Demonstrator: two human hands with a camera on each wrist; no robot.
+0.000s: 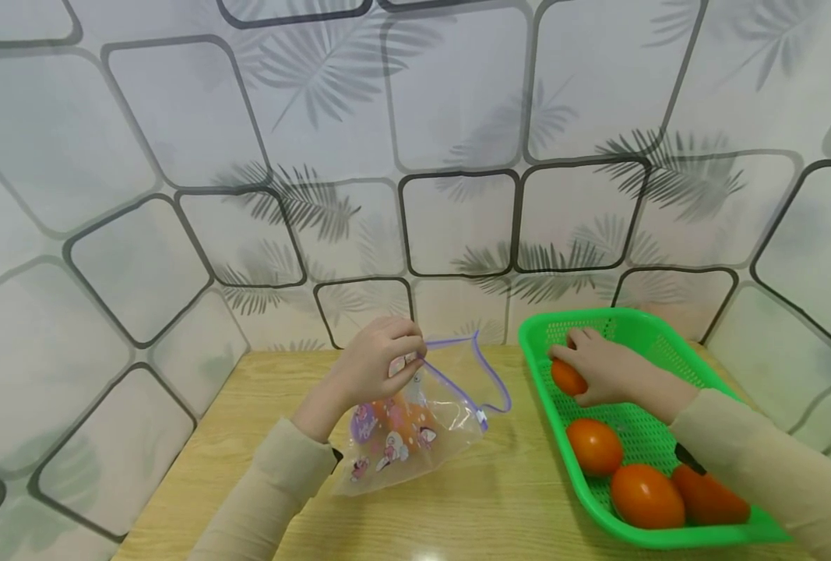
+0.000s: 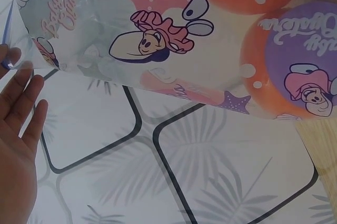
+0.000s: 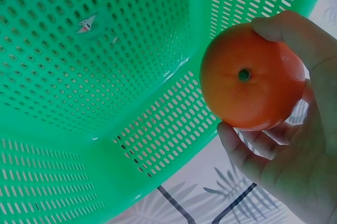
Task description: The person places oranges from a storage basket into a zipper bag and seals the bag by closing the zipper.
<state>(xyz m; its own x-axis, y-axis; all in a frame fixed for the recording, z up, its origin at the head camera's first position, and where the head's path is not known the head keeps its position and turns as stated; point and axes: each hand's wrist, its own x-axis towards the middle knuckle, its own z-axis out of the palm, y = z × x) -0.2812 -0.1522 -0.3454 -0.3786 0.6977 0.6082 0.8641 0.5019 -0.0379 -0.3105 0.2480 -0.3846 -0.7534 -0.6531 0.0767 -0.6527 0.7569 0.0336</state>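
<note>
- A pale right sleeve (image 1: 758, 452) slants across the table's near right corner, over the rim of a green basket (image 1: 639, 331) set along the right edge.
- At the basket's far end, just inside its left wall, the right hand (image 1: 600, 366) holds a glossy orange fruit (image 3: 247, 79). The grip is spread to the fruit's width, thumb on one side and fingers on the other; whether the fruit touches the basket cannot be told.
- The round fruit looks firm, moderately light and smooth enough to slip. A hold around its widest part, pads spread and pressure gentle, should suit it and spare the skin from bruising.
- Nearer the viewer, more orange pieces (image 1: 646, 496) rest in the basket, one partly behind the sleeve.
- Left of the basket, near the middle of the table (image 1: 268, 389), the left hand (image 1: 380, 358) pinches a printed zip bag (image 1: 450, 425) at its upper edge, that grip closed on thin film. The mouth gapes toward the basket; orange shapes show through.
- Limp and slick, the bag is probably best held by its stiffer purple zip strip (image 1: 450, 382).
</note>
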